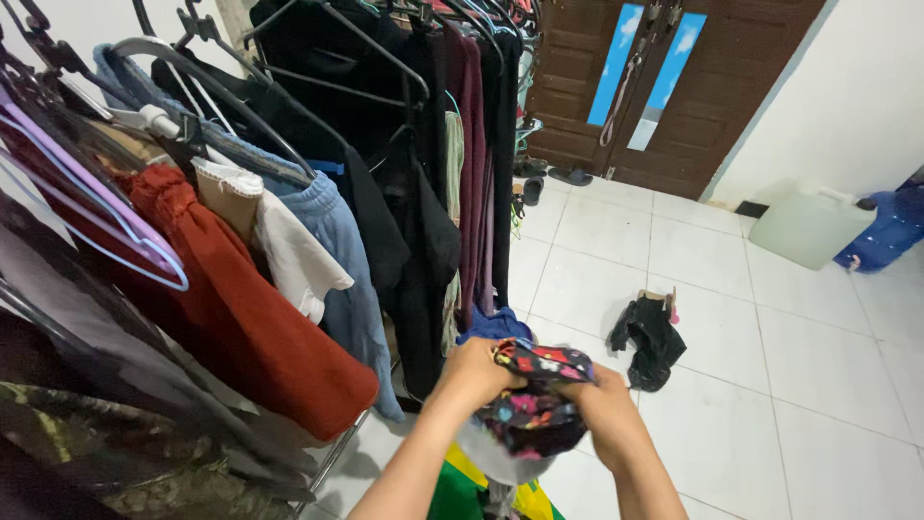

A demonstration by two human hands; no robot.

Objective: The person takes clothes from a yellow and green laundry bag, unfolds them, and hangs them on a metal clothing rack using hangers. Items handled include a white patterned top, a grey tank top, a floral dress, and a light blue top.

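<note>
Item in hand: a small dark cloth garment printed with bright pink, red and yellow flowers [534, 404], bunched between both hands at chest height so its folds hang free of the floor. Left hand [476, 371] fingers are curled tight over the upper left edge of the fabric; right hand [606, 409] fingers are closed on the opposite side, the two grips drawing the cloth taut across its top as if to straighten it. Just below the fingers: a pale grey fabric piece [486, 457] and a yellow-and-green cloth [462, 491], partly hidden by the forearms. Left of the fingers, near: a crowded metal clothes rack [337, 453] with hangers bearing a rust-red garment [250, 327], a faded blue denim piece [337, 250], a white top [298, 255] and black clothing [414, 221], hung so they drape straight. Right of the fingers, apart: a crumpled black garment [650, 337] lying on the white tiled floor [818, 385]. Far beyond: a dark brown wooden door [693, 87] and a pale plastic jerrycan [808, 226].
</note>
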